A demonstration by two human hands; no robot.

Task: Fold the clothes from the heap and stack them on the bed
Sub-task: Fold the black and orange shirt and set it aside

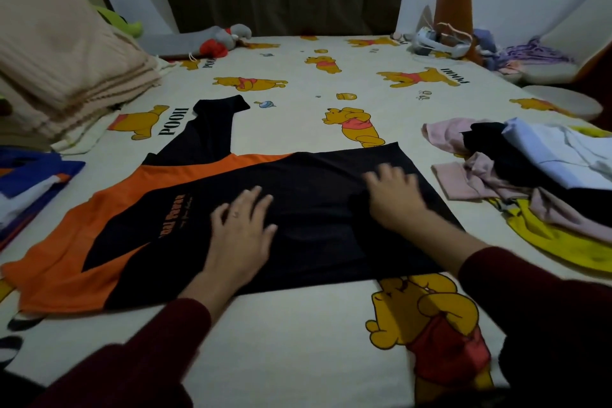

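Atop the cartoon-print bed [298,325], both grips lie released: left hand [243,228] and right hand [395,197] press flat on the smooth black-and-orange jersey [314,209]; crumpled heap [530,175] at three o'clock.

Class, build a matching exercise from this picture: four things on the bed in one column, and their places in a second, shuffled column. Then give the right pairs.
Things:
1. black and orange shirt
2. heap of unfolded clothes
3. beige folded blanket
4. grey soft toy

Places:
A. far end of the bed, by the curtain
B. right side of the bed
C. middle, under both hands
D. left side of the bed, stacked high

Pairs: 1-C, 2-B, 3-D, 4-A
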